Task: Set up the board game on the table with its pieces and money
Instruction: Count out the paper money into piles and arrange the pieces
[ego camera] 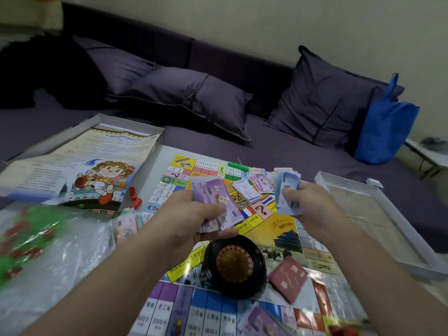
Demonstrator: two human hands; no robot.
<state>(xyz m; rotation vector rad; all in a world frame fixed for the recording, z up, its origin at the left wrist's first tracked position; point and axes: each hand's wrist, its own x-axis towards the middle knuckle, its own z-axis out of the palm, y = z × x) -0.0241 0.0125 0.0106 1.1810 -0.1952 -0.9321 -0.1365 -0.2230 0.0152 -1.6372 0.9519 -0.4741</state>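
Left hand (194, 214): forearm enters from 7 o'clock, palm up and cupped, thumb on top, gripping a fanned wad of purple notes (218, 202) above the board's centre. Right hand (312, 204): forearm enters from 5 o'clock, fingers curled round a stack of blue notes (287, 192) held on edge, at 3 o'clock from the purple wad. The two hands are apart, both lifted over the board.

Board (213, 314) lies flat on the table, filling the frame from centre to 6 o'clock; coloured property squares with printed prices run along its near edge. A black roulette wheel (235, 265) sits on the board just below the left hand, at 6 o'clock from it. A dark red card deck (288, 278) lies tilted at 3 o'clock from the wheel. More note piles (261, 181) and a white card deck (246, 190) rest on the board at 12 o'clock, between the hands and partly hidden by them. Loose notes (257, 321) lie at the near edge.

At 9 o'clock: rules sheet (80, 170) with a cartoon figure, lying over the box lid (116, 120); red pieces (134, 197) beside it; a plastic bag (36, 243) of red and green pieces, blurred. At 3 o'clock: white tray (400, 229). Beyond, at 12 o'clock: purple sofa with cushions (194, 93); blue bag (385, 127) at 2 o'clock.
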